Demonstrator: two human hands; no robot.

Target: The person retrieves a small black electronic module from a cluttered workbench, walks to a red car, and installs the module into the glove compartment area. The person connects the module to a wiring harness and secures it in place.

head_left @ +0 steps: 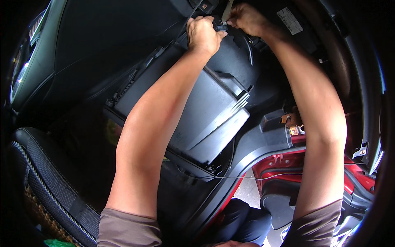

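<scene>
Both my arms reach forward under the dashboard. My left hand [203,33] is closed at the top centre, its fingers curled around a small dark plastic piece that looks like a connector [221,28]. Just right of it, my right hand [250,20] is closed in a pinch beside a pale tan strip [227,11]. A small light bit shows at its fingertips, too small to name. The two hands are close together, a short gap between their fingertips. Below them a large grey-black plastic glove box [205,109] hangs tilted, partly hidden behind my left forearm.
A dark panel with a white label [289,20] lies beyond my right hand. A thin cable [263,178] crosses the red door sill [284,162]. At the left stands a black seat [53,181]. The door [366,99] borders the right side.
</scene>
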